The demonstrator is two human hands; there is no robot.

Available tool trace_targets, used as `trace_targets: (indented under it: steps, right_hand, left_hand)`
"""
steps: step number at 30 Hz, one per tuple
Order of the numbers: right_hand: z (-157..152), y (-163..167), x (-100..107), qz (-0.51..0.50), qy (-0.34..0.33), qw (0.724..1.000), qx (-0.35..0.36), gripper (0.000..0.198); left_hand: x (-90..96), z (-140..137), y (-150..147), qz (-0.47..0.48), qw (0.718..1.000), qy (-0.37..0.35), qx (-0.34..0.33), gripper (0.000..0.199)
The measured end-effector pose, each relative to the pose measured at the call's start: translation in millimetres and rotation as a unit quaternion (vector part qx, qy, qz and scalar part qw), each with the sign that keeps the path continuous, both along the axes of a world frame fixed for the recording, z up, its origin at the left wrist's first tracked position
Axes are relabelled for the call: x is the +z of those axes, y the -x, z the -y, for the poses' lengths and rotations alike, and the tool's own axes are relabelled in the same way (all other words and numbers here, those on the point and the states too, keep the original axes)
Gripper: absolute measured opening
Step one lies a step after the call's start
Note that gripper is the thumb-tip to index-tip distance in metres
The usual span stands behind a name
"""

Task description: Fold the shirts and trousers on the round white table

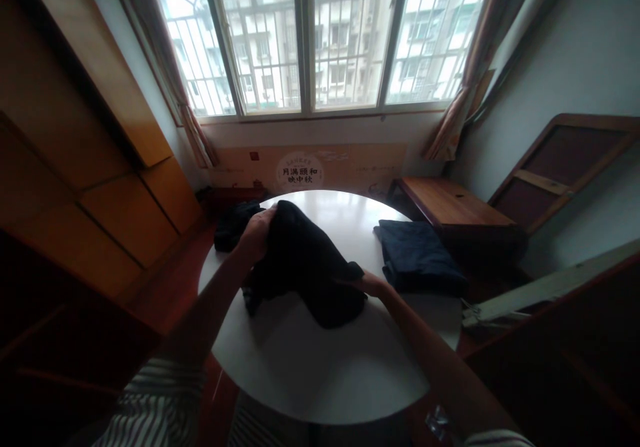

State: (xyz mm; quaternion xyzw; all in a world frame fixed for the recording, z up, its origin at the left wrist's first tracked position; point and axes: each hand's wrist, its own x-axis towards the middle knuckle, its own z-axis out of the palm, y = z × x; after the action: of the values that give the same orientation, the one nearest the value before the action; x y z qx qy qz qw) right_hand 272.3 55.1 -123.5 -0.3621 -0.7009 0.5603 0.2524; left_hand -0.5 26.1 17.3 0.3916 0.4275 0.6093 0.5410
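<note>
A crumpled black garment [305,254] hangs partly lifted over the round white table [320,374]; its exact kind is hard to make out. My left hand [259,232] grips its upper left edge, fingers closed on the cloth. Lower down at the right end, my right hand [371,282] has hold of the same garment, its fingers partly hidden by the fabric. To the right lies a folded dark navy garment [420,257]. Behind my left hand, another dark bundle of cloth [235,224] rests at the table's left edge.
A wooden low table [455,200] stands beyond the right side, with a framed panel [560,167] leaning on the wall. Wooden cabinets [100,187] line the left. A printed board [330,164] sits under the barred window. A pale beam [550,287] lies at right.
</note>
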Motion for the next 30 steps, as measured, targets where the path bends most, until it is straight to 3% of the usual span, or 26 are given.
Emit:
trace_targets:
  steps: [2,4,7,9,12,14,19,22,24,26,28,30]
  right_hand:
    - [2,8,3,-0.083,-0.008,0.996,-0.04,0.057]
    - [2,14,6,-0.183,0.007,0.98,-0.079,0.069]
    - [-2,16,9,-0.239,0.056,0.961,-0.126,0.068]
    - [-6,14,10,-0.233,0.061,0.956,-0.169,0.058]
    - [-10,12,8,-0.22,0.016,0.951,-0.216,0.038]
    - [-12,11,7,-0.209,-0.017,0.95,-0.232,0.031]
    - [-20,4,3,-0.154,-0.092,0.925,-0.335,0.031]
    - [-21,-2,5,-0.102,-0.143,0.914,-0.367,0.036]
    - [-16,-4,9,-0.081,-0.188,0.925,-0.319,0.046]
    - [-6,0,13,-0.062,-0.271,0.934,-0.225,0.065]
    - [7,8,16,-0.031,-0.371,0.921,-0.116,0.088]
    - [18,19,19,0.005,-0.429,0.902,-0.037,0.102]
  left_hand:
    - [-3.6,-8,-5,-0.056,0.998,-0.019,-0.034,0.045]
    - [-19.0,-12,-9,-0.185,0.98,-0.069,-0.03,0.063]
    - [-55.0,-7,-8,-0.428,0.898,-0.097,0.0,0.085]
    - [-80.1,1,-4,-0.542,0.834,-0.093,-0.034,0.09]
    - [-108.6,15,5,-0.621,0.773,-0.114,-0.07,0.092]
    - [-118.0,21,13,-0.641,0.756,-0.125,-0.043,0.086]
    - [-108.9,28,34,-0.635,0.766,-0.09,-0.03,0.039]
    - [-91.3,34,41,-0.588,0.801,-0.101,-0.043,0.027]
    - [-79.1,40,41,-0.536,0.834,-0.127,-0.042,0.028]
    - [-68.0,49,35,-0.495,0.854,-0.153,-0.047,0.029]
    - [-58.0,58,25,-0.49,0.85,-0.176,-0.076,0.029]
    - [-49.2,68,12,-0.51,0.829,-0.196,-0.117,0.027]
